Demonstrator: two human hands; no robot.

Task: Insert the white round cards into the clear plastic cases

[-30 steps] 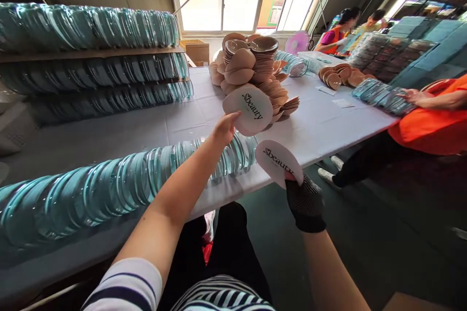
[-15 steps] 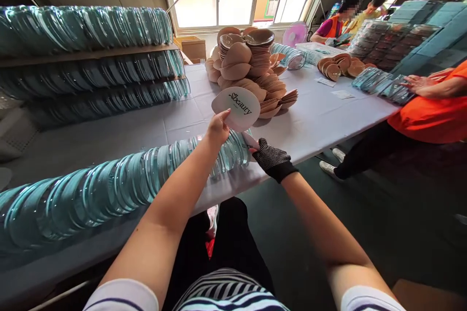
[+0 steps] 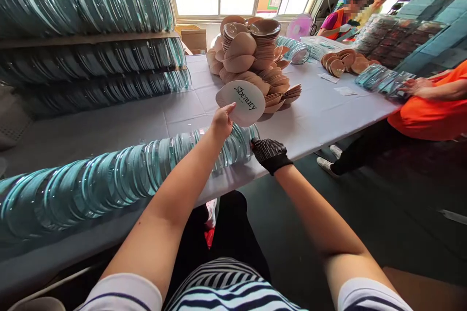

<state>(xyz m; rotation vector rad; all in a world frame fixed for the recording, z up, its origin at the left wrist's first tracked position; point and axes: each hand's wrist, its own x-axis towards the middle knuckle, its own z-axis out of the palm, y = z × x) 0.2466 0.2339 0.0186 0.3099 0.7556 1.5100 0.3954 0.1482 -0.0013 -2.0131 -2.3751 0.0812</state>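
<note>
Two hands work: the left hand (image 3: 221, 123) grasps a white card (image 3: 241, 102); the gloved right hand (image 3: 269, 153), at 4 o'clock, presses the clear-shell row (image 3: 120, 180); grip indeterminate.

Factory packing room, long table (image 3: 314, 121), stacked clear trays (image 3: 91, 180), piled tan cups (image 3: 251, 58), co-workers (image 3: 430, 102) nearby

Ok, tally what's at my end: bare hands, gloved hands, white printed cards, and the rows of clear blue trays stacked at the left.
Bare hands: 1, the left hand
Gloved hands: 1, the right hand
White printed cards: 1, the card pinched in the left hand
Stacked tray rows at the left: 3
Total: 6
</note>
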